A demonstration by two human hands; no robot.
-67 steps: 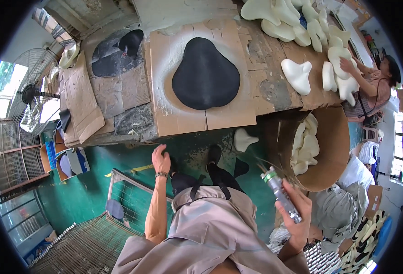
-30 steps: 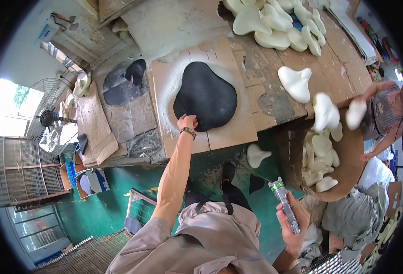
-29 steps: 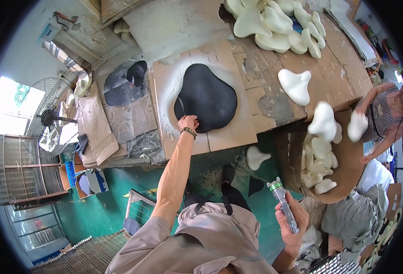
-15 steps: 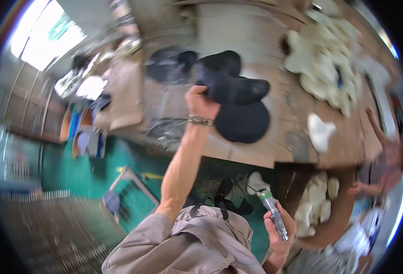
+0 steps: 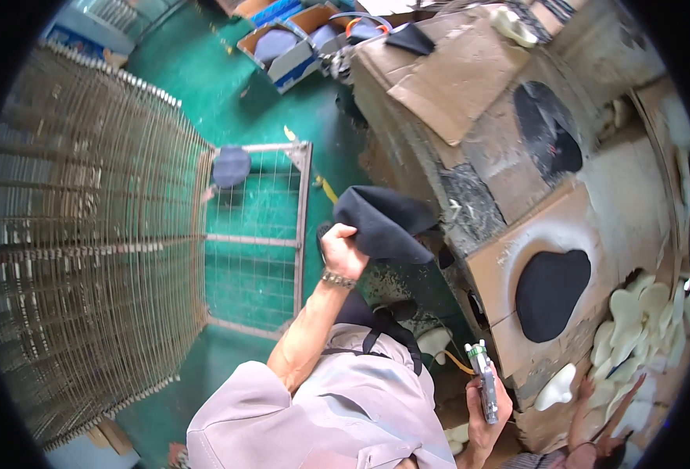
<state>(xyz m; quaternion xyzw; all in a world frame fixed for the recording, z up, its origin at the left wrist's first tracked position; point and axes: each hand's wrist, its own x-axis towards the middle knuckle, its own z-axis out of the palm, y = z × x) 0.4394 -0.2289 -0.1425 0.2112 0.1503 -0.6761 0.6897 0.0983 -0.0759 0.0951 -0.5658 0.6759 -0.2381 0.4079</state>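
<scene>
Pinched by one edge in my left hand (image 5: 343, 252) is a black fabric piece (image 5: 380, 223), which folds and droops over the floor near the bench corner. My right hand (image 5: 489, 406) is wrapped round a spray gun (image 5: 483, 379) with a metal body and a green collar. A thin yellow-orange hose (image 5: 459, 362) runs close to the gun. On the bench, a flat, rounded black pad (image 5: 552, 295) lies on cardboard (image 5: 509, 313) with a pale sprayed halo about it. Farther back lies a dark, shiny rounded piece (image 5: 544, 125).
A tall stack of wire racks (image 5: 103, 234) stands at left; one rack (image 5: 255, 238) reaches out low over the green floor, a dark round piece (image 5: 231, 166) on it. Boxes (image 5: 282, 51) sit beyond. Cream foam shapes (image 5: 634, 320) pile at right near another person's arms (image 5: 587, 414).
My view has turned left towards the racks. My left hand has carried the black fabric piece off the bench and out over the floor. The spray gun stays in my right hand.
</scene>
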